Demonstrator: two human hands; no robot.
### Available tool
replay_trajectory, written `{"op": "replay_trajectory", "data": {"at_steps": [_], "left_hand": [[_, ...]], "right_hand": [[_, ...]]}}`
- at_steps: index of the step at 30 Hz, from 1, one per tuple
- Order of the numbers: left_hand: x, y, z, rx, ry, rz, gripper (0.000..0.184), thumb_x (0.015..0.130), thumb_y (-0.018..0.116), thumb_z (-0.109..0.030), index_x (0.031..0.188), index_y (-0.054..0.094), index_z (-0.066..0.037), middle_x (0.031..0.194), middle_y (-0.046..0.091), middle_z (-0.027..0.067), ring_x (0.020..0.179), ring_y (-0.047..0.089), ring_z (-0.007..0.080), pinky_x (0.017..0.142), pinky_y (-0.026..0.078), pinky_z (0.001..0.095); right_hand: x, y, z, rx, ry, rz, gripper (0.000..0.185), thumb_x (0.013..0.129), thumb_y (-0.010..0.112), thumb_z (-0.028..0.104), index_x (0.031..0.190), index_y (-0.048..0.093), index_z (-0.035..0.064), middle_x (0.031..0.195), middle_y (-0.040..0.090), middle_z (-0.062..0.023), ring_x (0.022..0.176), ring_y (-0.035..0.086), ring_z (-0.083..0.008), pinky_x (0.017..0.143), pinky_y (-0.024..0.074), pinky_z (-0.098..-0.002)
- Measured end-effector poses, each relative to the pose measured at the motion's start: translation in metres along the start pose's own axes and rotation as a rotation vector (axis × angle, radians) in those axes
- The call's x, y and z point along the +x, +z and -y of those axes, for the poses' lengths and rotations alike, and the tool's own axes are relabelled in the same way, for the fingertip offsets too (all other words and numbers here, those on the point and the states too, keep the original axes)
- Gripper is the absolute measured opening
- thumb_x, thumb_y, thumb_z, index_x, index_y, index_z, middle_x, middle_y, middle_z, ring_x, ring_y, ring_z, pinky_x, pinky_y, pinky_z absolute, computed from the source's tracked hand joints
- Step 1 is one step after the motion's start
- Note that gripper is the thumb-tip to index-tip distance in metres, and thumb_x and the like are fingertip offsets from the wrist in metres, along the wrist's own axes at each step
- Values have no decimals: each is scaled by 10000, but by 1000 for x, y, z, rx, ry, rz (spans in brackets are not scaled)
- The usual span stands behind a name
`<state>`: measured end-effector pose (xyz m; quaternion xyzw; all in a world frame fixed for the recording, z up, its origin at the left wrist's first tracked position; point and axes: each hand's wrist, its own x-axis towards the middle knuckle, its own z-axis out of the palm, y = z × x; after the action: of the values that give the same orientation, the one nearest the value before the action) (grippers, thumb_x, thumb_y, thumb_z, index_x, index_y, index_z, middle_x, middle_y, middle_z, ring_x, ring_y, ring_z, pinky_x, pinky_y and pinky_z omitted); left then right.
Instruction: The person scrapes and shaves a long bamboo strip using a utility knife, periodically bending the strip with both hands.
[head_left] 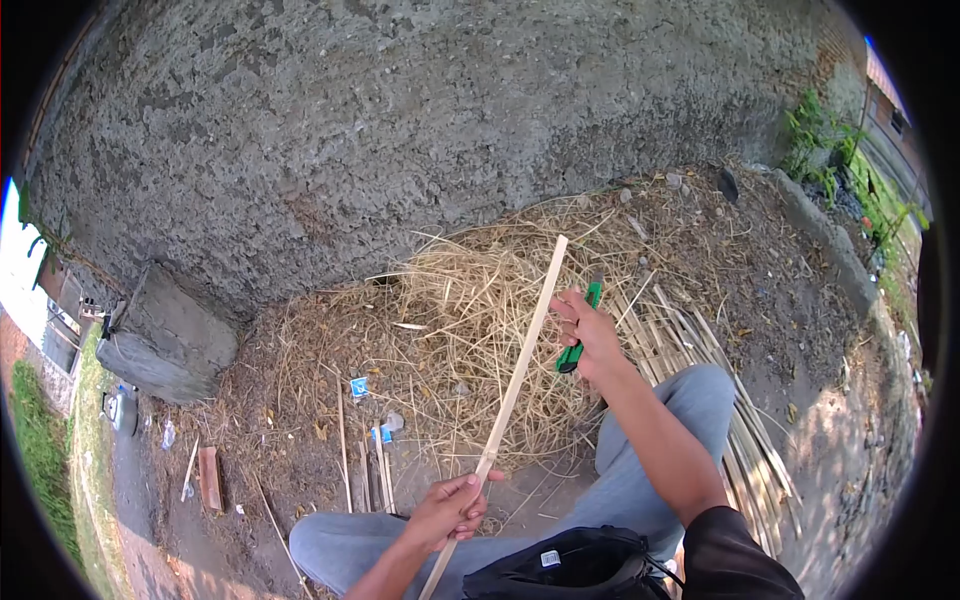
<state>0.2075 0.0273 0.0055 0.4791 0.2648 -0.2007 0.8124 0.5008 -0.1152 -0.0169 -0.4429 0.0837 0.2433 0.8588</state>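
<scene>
A long, pale, flat bamboo strip (524,365) slants up from my lap toward the wall. Around its lower part the fingers of my left hand (448,512) are closed. My right hand (592,335) grips a green utility knife (569,358), beside the upper part of the strip. The knife's top end points upward, and whether its blade is out I cannot make out. Between the right hand and the strip there seems to be a small gap. A black bag (570,570) rests on my lap.
Curly bamboo shavings (470,300) lie heaped in front of me. Split bamboo strips (755,450) are spread by my right leg, with several thin sticks (345,450) at left. A rough wall (480,120) rises behind; a concrete block (175,335) stands far left, near a brown brick-like piece (209,480).
</scene>
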Motion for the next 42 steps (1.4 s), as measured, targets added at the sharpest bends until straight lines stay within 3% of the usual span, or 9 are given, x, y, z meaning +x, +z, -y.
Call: {"op": "replay_trajectory", "data": {"at_steps": [6,9,12,20,22,34,36,38,42], "left_hand": [[-8,14,-13,101,-16,17,411,1073,342,-285,1316,496,8,615,370,-5,463,366,90,423,328,241],[-3,13,-9,111,-27,26,401,1072,356,-284,1322,505,-8,620,383,-13,466,376,77,426,338,229],[4,15,-12,111,-30,51,395,1070,371,-288,1331,514,-28,630,398,-20,467,382,63,427,344,217],[7,20,-14,152,-32,50,388,1069,375,-287,1315,524,-26,612,385,-28,468,379,59,428,338,214],[7,20,-16,143,-38,56,373,1069,372,-259,1288,524,2,600,370,-19,461,370,71,423,309,223],[23,3,-17,203,65,-109,393,1065,378,-328,1158,547,15,592,394,-14,480,335,61,422,302,219],[25,5,-16,187,87,-126,366,1065,381,-318,1178,540,-8,597,405,-12,475,336,58,420,302,217],[25,7,-11,159,95,-153,342,1065,383,-307,1198,534,-30,601,415,-11,470,337,55,417,303,215],[32,-3,-8,240,186,-205,287,1062,400,-289,1222,530,-90,618,439,-10,448,348,46,413,308,210]], "right_hand": [[10,-4,37,186,-6,40,519,948,609,444,1242,481,37,1028,661,-77,500,331,-13,438,308,-186],[15,0,52,195,-50,131,363,945,643,362,1148,554,75,808,581,27,487,330,-14,436,285,-191],[20,3,59,138,-109,30,233,928,677,269,1049,601,84,781,562,35,492,333,-19,445,295,-202],[16,-8,58,86,-168,-105,151,906,695,171,1008,650,69,835,609,5,521,354,-25,468,321,-202],[22,-19,59,174,-169,-149,203,882,715,121,1053,655,29,895,660,-55,530,387,-58,495,356,-226],[9,-34,62,227,-281,-100,128,893,697,124,986,647,52,881,652,-17,561,404,-30,504,336,-202],[-4,-25,36,-426,-131,58,182,866,724,150,969,665,12,907,676,-70,635,538,-84,538,428,-262],[-9,-18,9,-1624,-31,328,384,856,737,302,1068,638,-2,935,684,-118,784,654,-191,670,530,-360],[-19,-39,-47,-2217,-20,519,383,849,713,306,1033,672,-28,1000,688,-207,975,681,-320,800,546,-454]]}}
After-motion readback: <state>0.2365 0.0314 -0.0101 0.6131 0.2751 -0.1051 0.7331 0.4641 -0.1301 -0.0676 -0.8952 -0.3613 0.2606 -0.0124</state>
